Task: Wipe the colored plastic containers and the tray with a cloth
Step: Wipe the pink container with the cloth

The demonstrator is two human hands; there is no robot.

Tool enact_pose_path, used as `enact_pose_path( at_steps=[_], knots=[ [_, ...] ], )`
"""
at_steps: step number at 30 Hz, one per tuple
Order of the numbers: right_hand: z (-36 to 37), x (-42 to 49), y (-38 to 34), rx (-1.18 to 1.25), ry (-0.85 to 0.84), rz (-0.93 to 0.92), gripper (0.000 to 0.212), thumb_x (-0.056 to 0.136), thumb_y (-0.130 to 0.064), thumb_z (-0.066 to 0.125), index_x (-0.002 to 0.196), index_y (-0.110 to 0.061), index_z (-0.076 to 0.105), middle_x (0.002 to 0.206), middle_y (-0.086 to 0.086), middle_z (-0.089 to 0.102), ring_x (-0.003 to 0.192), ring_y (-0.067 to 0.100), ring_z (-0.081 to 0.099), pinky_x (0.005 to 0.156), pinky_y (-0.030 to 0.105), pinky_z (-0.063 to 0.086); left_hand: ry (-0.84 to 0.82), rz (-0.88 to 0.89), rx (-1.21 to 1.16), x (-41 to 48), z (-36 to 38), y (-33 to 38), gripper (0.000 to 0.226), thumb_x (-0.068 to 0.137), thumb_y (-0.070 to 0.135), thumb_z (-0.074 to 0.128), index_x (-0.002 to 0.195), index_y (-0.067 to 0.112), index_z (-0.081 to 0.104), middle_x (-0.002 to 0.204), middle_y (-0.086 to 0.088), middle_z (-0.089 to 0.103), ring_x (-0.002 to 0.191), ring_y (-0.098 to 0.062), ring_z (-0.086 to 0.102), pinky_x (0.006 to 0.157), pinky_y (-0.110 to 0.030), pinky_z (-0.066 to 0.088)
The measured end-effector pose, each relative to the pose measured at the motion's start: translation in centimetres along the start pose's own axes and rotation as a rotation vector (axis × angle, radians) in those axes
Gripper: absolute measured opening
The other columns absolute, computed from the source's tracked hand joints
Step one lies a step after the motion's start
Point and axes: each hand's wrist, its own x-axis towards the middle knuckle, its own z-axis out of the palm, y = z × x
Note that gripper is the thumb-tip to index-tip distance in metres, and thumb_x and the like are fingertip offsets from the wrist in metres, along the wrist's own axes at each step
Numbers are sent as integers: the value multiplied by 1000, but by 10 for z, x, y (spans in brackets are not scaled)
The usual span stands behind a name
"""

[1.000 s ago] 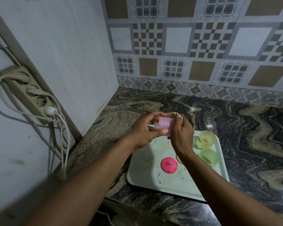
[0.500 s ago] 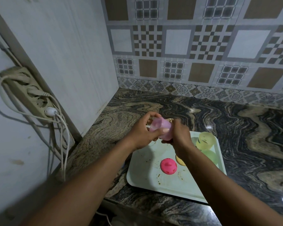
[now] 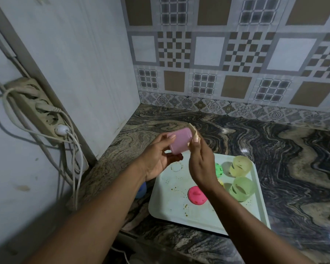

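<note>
My left hand (image 3: 157,159) grips a pale pink plastic container (image 3: 179,140) above the far left corner of the pale green tray (image 3: 171,206). My right hand (image 3: 200,162) pinches a small beige cloth (image 3: 194,132) against the container's right end. On the tray stand a yellow container (image 3: 240,165) and a green container (image 3: 242,188). A pink lid (image 3: 196,194) lies on it, and a green lid (image 3: 219,169) and a yellow lid (image 3: 221,182) show partly behind my right wrist. Brown stains dot the tray.
The tray sits on a dark marbled counter (image 3: 274,141) in a corner with tiled walls. A power strip (image 3: 36,109) with hanging cables is fixed to the left wall. A blue object (image 3: 141,190) shows partly under my left forearm.
The pink container has been turned in my left hand and now lies on its side. My right hand has moved the cloth up to the container's right end.
</note>
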Motion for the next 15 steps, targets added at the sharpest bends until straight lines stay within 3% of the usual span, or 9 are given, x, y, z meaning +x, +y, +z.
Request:
enact_pose_path(
  at_steps=[2, 4, 5, 7, 9, 10, 11, 13, 15],
  knots=[
    [-6, 17, 1, 246, -22, 347, 41, 109, -33, 31, 126, -17, 65, 88, 2, 62, 74, 12, 53, 63, 24, 42, -11, 9, 39, -2, -7, 0, 52, 94, 26, 64, 138, 4, 48, 120, -22, 52, 81, -27, 61, 67, -34, 55],
    [-12, 30, 2, 503, 63, 737, 36, 106, -29, 37, 114, -10, 68, 80, 12, 54, 69, 19, 47, 60, 32, 39, -15, 12, 37, -5, -10, -2, 51, 95, 28, 63, 138, 5, 49, 115, -22, 53, 75, -26, 62, 63, -31, 53],
    [-11, 28, -1, 475, 107, 749, 36, 105, -29, 37, 110, -12, 69, 82, 11, 58, 72, 20, 50, 62, 34, 40, 1, 21, 16, -6, -10, -3, 50, 96, 28, 61, 139, 5, 49, 112, -22, 54, 72, -25, 61, 61, -29, 52],
    [-3, 13, -6, 243, 156, 434, 39, 107, -34, 34, 117, -19, 69, 97, -1, 67, 87, 15, 59, 69, 29, 46, 31, 23, -10, -6, -11, -4, 48, 98, 28, 57, 139, 4, 49, 109, -21, 55, 70, -24, 60, 61, -29, 52],
    [7, -3, -8, 73, 81, 69, 44, 108, -39, 31, 137, -22, 59, 125, -7, 65, 113, 5, 61, 88, 23, 51, 33, 13, -9, -6, -10, -6, 48, 99, 29, 57, 139, 3, 50, 110, -20, 54, 74, -24, 59, 64, -30, 54],
    [13, -6, -3, 17, 34, 4, 46, 108, -40, 30, 141, -22, 56, 131, -6, 64, 118, 4, 59, 92, 20, 50, 33, 5, -6, -6, -9, -6, 48, 99, 28, 57, 139, 3, 50, 111, -19, 54, 77, -24, 58, 64, -29, 55],
    [15, -3, 1, -6, 18, 41, 46, 108, -39, 30, 138, -20, 59, 124, -3, 66, 111, 7, 62, 86, 21, 51, 43, -1, 0, -7, -10, -6, 46, 100, 27, 56, 139, 3, 50, 112, -19, 54, 80, -24, 58, 62, -29, 55],
    [13, 18, 1, 220, 7, 428, 40, 107, -28, 33, 113, -12, 69, 89, 7, 65, 78, 19, 59, 67, 28, 47, 62, 7, 32, -7, -16, -6, 41, 100, 23, 56, 136, 6, 51, 114, -20, 55, 80, -25, 58, 60, -29, 52],
    [3, 31, 0, 533, -7, 858, 33, 100, -18, 40, 99, -6, 71, 80, 17, 63, 70, 28, 55, 67, 36, 46, 91, 45, 188, -6, -23, -3, 35, 98, 23, 60, 132, 15, 56, 117, -19, 58, 77, -24, 60, 60, -29, 49]
  ],
)
